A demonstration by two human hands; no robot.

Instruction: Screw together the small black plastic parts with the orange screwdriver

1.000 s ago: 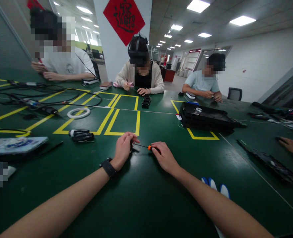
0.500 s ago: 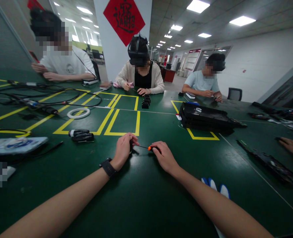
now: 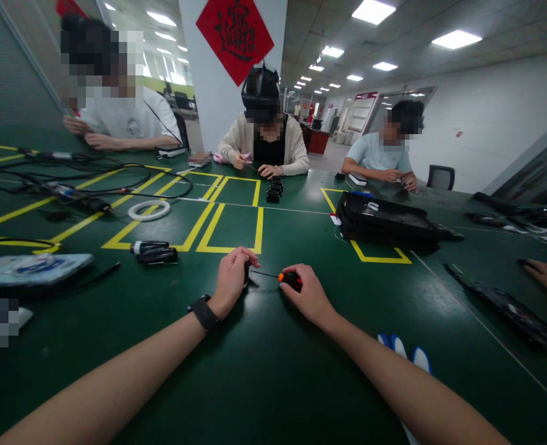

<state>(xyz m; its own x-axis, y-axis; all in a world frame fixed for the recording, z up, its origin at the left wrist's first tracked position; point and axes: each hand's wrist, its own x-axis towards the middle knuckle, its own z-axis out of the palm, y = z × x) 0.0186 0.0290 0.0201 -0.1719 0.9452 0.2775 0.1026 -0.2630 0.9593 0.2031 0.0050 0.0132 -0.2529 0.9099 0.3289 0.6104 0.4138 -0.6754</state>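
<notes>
My right hand point(image 3: 309, 295) is closed around a screwdriver point(image 3: 292, 281) with a black and orange handle. Its thin dark shaft points left toward my left hand point(image 3: 230, 275). Curled fingers of that hand grip a small black object point(image 3: 246, 272), mostly hidden by the fingers and too small to name. The shaft's tip reaches close to this object; whether they touch I cannot tell. Both hands are low over the green table point(image 3: 273, 371), and a dark watch sits on my left wrist.
Black-handled tools point(image 3: 155, 252) and a white ring point(image 3: 149, 211) lie to the left, near tangled cables point(image 3: 69, 179). A black casing point(image 3: 389, 219) and a long dark part point(image 3: 500, 303) are on the right. Blue-white gloves point(image 3: 398, 346) lie by my right forearm. Several people sit around the table.
My right fingers have shifted on the screwdriver, so more of its black handle shows. My left hand stays in nearly the same place; the view has moved slightly.
</notes>
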